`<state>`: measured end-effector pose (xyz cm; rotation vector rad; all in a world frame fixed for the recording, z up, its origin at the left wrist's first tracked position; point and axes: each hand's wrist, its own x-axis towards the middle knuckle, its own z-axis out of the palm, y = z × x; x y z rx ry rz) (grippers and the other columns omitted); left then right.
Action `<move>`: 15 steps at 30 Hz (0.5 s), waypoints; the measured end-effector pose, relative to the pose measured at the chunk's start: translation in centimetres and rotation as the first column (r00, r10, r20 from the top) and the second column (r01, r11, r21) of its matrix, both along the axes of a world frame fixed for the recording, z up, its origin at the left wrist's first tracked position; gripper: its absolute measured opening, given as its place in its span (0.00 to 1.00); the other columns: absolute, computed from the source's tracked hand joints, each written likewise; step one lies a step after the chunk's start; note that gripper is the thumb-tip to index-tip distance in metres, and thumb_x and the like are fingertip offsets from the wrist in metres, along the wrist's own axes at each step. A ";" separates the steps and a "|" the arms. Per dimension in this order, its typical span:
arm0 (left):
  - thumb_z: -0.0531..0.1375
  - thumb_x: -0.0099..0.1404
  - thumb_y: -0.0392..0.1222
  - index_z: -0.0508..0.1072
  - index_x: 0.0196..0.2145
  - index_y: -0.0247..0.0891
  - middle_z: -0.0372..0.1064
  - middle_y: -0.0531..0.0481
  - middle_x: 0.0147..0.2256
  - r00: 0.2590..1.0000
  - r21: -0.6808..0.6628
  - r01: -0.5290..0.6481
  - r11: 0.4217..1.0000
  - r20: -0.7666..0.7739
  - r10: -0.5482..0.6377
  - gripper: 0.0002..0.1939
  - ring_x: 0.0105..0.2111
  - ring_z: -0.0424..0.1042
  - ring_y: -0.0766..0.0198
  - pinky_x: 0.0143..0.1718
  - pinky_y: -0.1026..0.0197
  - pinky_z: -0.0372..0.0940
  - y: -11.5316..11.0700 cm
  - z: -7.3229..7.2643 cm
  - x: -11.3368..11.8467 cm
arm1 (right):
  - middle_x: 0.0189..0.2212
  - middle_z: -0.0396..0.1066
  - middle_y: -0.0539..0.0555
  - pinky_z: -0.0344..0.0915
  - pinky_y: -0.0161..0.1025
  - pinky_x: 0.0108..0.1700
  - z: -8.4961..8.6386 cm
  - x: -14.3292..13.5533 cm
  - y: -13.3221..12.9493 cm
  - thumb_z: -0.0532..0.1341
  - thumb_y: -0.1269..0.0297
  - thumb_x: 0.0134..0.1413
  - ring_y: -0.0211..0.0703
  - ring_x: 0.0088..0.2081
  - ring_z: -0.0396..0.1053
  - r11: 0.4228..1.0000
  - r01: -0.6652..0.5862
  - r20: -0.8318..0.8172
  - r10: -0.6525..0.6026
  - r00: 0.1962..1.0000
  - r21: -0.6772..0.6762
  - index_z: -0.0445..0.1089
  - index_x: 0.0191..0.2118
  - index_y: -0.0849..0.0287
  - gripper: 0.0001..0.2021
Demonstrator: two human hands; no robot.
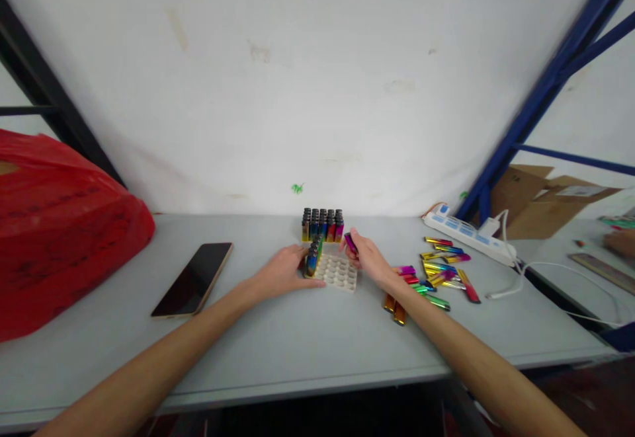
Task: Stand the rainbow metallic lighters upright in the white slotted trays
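Note:
A white tray with rows of round holes (338, 273) lies on the table. Several upright lighters (312, 260), blue and yellow-green, fill its left side. My left hand (286, 270) grips the tray's left end, its thumb along the front edge and its other fingers partly hidden behind the lighters. Over the tray's right back corner, my right hand (364, 252) pinches a purple lighter (350, 243), which is tilted. Behind the tray stands a block of upright lighters (323, 227) in gold, blue, red and purple columns. Loose metallic lighters (430, 303) lie partly beneath my right forearm.
More loose lighters (449, 265) are scattered to the right, near a white power strip (469, 233) and its cable. A phone (193, 279) and a red plastic bag (64, 232) are at left. Cardboard boxes (540, 202) stand beyond the blue frame (540, 93).

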<state>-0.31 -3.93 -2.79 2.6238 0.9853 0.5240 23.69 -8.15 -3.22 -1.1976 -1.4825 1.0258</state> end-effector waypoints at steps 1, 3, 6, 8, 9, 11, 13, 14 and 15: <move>0.68 0.56 0.67 0.76 0.47 0.35 0.76 0.41 0.44 1.000 -0.003 0.004 1.000 0.003 -0.004 0.33 0.42 0.75 0.49 0.45 0.54 0.69 0.0 0.0 0.0 | 0.22 0.56 0.45 0.53 0.35 0.23 0.1 0.1 0.0 0.46 0.33 0.64 0.36 0.21 0.54 0.999 0.004 -0.003 -0.004 1.000 0.036 0.68 0.37 0.58 0.31; 0.68 0.56 0.67 0.76 0.48 0.36 0.76 0.41 0.45 1.000 -0.005 0.013 1.000 0.010 -0.013 0.33 0.43 0.75 0.49 0.45 0.55 0.68 -0.1 0.1 0.0 | 0.25 0.60 0.46 0.59 0.36 0.27 0.4 0.1 -0.2 0.49 0.35 0.66 0.38 0.24 0.60 0.994 0.008 0.028 -0.011 1.000 0.112 0.68 0.42 0.57 0.28; 0.68 0.56 0.66 0.76 0.48 0.36 0.76 0.42 0.45 1.000 -0.001 0.015 1.000 0.024 -0.015 0.33 0.43 0.75 0.49 0.45 0.55 0.68 -0.1 0.1 0.0 | 0.28 0.66 0.48 0.65 0.39 0.34 0.8 0.0 -0.5 0.51 0.40 0.68 0.40 0.29 0.66 0.979 -0.055 0.115 0.032 0.993 0.197 0.68 0.43 0.56 0.23; 0.68 0.56 0.66 0.76 0.48 0.37 0.77 0.43 0.44 0.999 -0.006 0.013 1.000 0.036 -0.013 0.33 0.42 0.75 0.50 0.45 0.56 0.68 -0.1 0.0 0.0 | 0.31 0.72 0.50 0.68 0.41 0.41 0.8 -0.2 -0.5 0.55 0.42 0.67 0.42 0.34 0.71 0.970 -0.062 0.107 0.038 0.994 0.236 0.67 0.45 0.56 0.20; 0.68 0.55 0.66 0.76 0.47 0.37 0.77 0.43 0.43 0.999 -0.010 0.013 1.000 0.041 -0.013 0.32 0.42 0.75 0.50 0.45 0.56 0.68 -0.1 0.0 0.0 | 0.33 0.74 0.51 0.69 0.42 0.44 0.7 -0.3 -0.5 0.57 0.43 0.66 0.44 0.37 0.73 0.968 -0.052 0.088 0.031 0.996 0.247 0.66 0.46 0.55 0.19; 0.68 0.55 0.66 0.76 0.47 0.37 0.77 0.44 0.43 0.999 -0.014 0.012 1.000 0.043 -0.012 0.32 0.41 0.76 0.50 0.44 0.56 0.69 -0.1 0.0 0.0 | 0.36 0.77 0.52 0.70 0.44 0.47 0.4 -0.5 -0.6 0.58 0.44 0.65 0.45 0.40 0.75 0.969 -0.022 0.055 0.008 0.998 0.247 0.64 0.49 0.54 0.19; 0.68 0.55 0.66 0.76 0.46 0.37 0.77 0.43 0.43 0.999 -0.008 0.007 1.000 0.034 -0.007 0.33 0.41 0.76 0.50 0.44 0.55 0.69 -0.1 0.1 0.0 | 0.37 0.78 0.53 0.72 0.44 0.45 0.1 -0.7 -0.6 0.57 0.46 0.66 0.46 0.39 0.77 0.974 -0.003 0.084 -0.017 0.996 0.229 0.61 0.49 0.53 0.17; 0.68 0.55 0.66 0.76 0.46 0.37 0.77 0.42 0.43 1.000 -0.004 0.005 1.000 0.028 -0.005 0.32 0.42 0.76 0.49 0.44 0.55 0.69 -0.1 0.1 0.0 | 0.37 0.78 0.53 0.72 0.44 0.43 0.0 -0.9 -0.7 0.57 0.47 0.67 0.46 0.38 0.77 0.974 0.003 0.134 -0.034 0.990 0.228 0.60 0.49 0.53 0.16; 0.68 0.55 0.66 0.76 0.47 0.37 0.77 0.42 0.43 1.000 -0.003 0.006 1.000 0.022 -0.006 0.32 0.42 0.76 0.49 0.45 0.55 0.69 -0.2 0.2 0.0 | 0.37 0.79 0.53 0.71 0.43 0.41 0.0 -1.0 -0.7 0.56 0.48 0.68 0.46 0.37 0.77 0.971 0.009 0.197 -0.057 0.979 0.238 0.60 0.49 0.53 0.14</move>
